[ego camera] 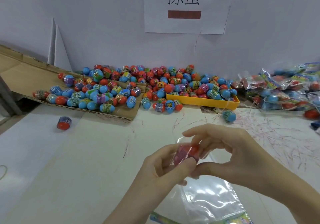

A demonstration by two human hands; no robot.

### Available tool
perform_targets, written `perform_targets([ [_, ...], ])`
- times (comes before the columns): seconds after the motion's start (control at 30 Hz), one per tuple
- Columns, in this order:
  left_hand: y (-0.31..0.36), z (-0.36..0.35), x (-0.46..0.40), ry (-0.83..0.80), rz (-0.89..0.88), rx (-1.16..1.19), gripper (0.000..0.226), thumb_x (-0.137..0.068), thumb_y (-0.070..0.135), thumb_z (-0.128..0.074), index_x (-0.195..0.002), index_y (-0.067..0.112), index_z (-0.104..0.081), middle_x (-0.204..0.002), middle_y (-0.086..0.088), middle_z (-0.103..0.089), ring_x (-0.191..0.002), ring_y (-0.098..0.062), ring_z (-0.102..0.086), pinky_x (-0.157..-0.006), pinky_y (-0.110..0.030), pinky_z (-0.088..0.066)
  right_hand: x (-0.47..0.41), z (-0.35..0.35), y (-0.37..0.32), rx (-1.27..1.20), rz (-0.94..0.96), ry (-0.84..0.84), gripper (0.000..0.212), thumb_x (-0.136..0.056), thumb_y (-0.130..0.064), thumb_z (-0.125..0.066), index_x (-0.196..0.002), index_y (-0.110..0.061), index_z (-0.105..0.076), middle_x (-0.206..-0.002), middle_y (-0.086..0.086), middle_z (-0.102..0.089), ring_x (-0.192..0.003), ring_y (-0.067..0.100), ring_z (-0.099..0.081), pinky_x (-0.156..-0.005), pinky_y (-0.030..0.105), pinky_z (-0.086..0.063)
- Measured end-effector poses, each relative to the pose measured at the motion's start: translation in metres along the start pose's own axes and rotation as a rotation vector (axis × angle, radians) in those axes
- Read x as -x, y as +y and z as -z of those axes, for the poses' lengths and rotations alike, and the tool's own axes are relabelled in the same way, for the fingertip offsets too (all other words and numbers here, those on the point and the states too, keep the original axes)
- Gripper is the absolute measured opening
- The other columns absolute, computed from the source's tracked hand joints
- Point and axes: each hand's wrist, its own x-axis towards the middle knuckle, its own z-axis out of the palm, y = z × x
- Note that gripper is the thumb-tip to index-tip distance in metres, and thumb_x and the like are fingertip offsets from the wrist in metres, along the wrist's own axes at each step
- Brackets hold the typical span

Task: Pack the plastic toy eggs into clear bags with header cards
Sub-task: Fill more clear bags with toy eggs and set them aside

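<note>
- A red toy egg (187,152) sits at the mouth of a clear bag (213,201), held up over the table in front of the person; the bag hangs down towards the camera, its printed header card (237,221) just showing at the bottom edge.
- The left hand (164,170) has its fingers and thumb curled round the egg and the film over it.
- The right hand (230,152) pinches the bag's opening beside the egg, with its forefinger lifted and the rest loosely bent.
- The egg looks only partly in, so this bag is probably mid-fill.
- Behind, a large heap of loose eggs (121,87) spreads over a cardboard sheet (26,73) and into a yellow tray (204,100); two strays lie apart on the white table (69,171).
- At the right, a pile of filled bags (284,88) shows a fair share already packed.
- Judging by the heap, much remains to be bagged.
</note>
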Motion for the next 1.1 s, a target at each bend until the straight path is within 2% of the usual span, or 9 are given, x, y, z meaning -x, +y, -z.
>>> perform_targets([
  [0.27,-0.004,0.003,-0.003,-0.040,0.050,0.075,0.024,-0.073,0.031,-0.071,-0.096,0.034,-0.069,-0.088,-0.007,-0.074,-0.078,-0.022,-0.072,-0.064,-0.021,-0.054,-0.004,0.000,0.001,-0.010,-0.016,-0.082,0.022,-0.067,-0.010,-0.080,-0.086,-0.016,-0.071,-0.083,-0.005,-0.065,-0.074,0.004,-0.065,-0.068,0.020,-0.055],
  [0.37,-0.009,0.005,-0.003,-0.059,0.019,0.044,0.033,-0.068,0.017,-0.071,-0.096,0.033,-0.069,-0.091,-0.009,-0.073,-0.081,-0.021,-0.071,-0.067,-0.021,-0.054,-0.006,0.001,0.003,0.011,-0.013,-0.123,0.024,-0.070,-0.005,-0.077,-0.090,-0.017,-0.071,-0.084,-0.004,-0.067,-0.074,0.004,-0.065,-0.069,0.020,-0.055],
  [0.57,-0.015,0.007,-0.005,-0.066,0.031,-0.012,0.054,-0.061,0.016,-0.078,-0.107,0.039,-0.062,-0.099,-0.007,-0.072,-0.095,-0.029,-0.067,-0.091,-0.032,-0.052,-0.009,-0.001,0.003,0.023,-0.009,-0.148,0.032,-0.080,-0.005,-0.069,-0.100,-0.029,-0.059,-0.084,-0.009,-0.070,-0.081,-0.001,-0.064,-0.075,0.014,-0.050],
  [0.73,-0.018,0.009,-0.006,-0.073,0.052,0.000,0.052,-0.060,0.009,-0.076,-0.103,0.036,-0.064,-0.083,-0.001,-0.074,-0.061,-0.008,-0.062,-0.055,-0.018,-0.047,-0.009,-0.001,0.005,0.219,-0.035,-0.350,0.042,-0.083,-0.021,-0.061,-0.109,-0.045,-0.037,-0.099,-0.031,-0.060,-0.106,-0.010,-0.042,-0.092,0.015,-0.033],
  [0.87,-0.022,0.015,-0.008,-0.107,0.069,0.021,0.057,-0.053,0.012,-0.082,-0.100,0.039,-0.065,-0.087,-0.007,-0.074,-0.084,-0.020,-0.070,-0.068,-0.022,-0.052,-0.015,-0.002,0.002,0.209,-0.010,-0.527,0.051,-0.077,-0.023,-0.057,-0.112,-0.051,-0.033,-0.095,-0.032,-0.055,-0.107,-0.010,-0.038,-0.091,0.018,-0.034],
  [0.93,-0.025,0.021,-0.013,-0.084,0.120,0.049,0.060,-0.054,0.010,-0.081,-0.108,0.028,-0.062,-0.092,-0.009,-0.074,-0.090,-0.029,-0.069,-0.070,-0.025,-0.052,-0.029,-0.001,0.006,0.098,0.072,-0.365,0.041,-0.079,-0.025,-0.064,-0.113,-0.041,-0.049,-0.096,-0.027,-0.062,-0.101,-0.007,-0.051,-0.090,0.020,-0.037],
  [1.0,-0.029,0.027,-0.016,-0.020,0.177,0.113,0.062,-0.046,0.011,-0.082,-0.105,0.017,-0.063,-0.095,-0.009,-0.074,-0.090,-0.041,-0.064,-0.066,-0.029,-0.049,-0.052,0.002,0.020,-0.150,0.054,0.080,0.020,-0.081,-0.020,-0.066,-0.097,-0.030,-0.061,-0.085,-0.019,-0.068,-0.082,-0.001,-0.062,-0.075,0.016,-0.047],
  [1.07,-0.031,0.030,-0.018,0.036,0.177,0.172,0.038,-0.046,0.008,-0.080,-0.083,0.010,-0.075,-0.092,-0.012,-0.073,-0.086,-0.034,-0.064,-0.065,-0.026,-0.052,-0.085,0.000,0.046,-0.184,-0.108,0.445,0.012,-0.082,-0.013,-0.065,-0.087,-0.023,-0.060,-0.076,-0.014,-0.066,-0.074,0.007,-0.062,-0.062,0.011,-0.048],
  [1.1,-0.032,0.030,-0.019,0.052,0.171,0.181,0.028,-0.048,0.006,-0.077,-0.075,0.012,-0.077,-0.090,-0.013,-0.073,-0.083,-0.028,-0.067,-0.066,-0.022,-0.053,-0.101,-0.004,0.060,-0.066,-0.210,0.481,0.011,-0.082,-0.015,-0.065,-0.090,-0.020,-0.059,-0.080,-0.012,-0.064,-0.075,0.008,-0.060,-0.065,0.014,-0.050],
])
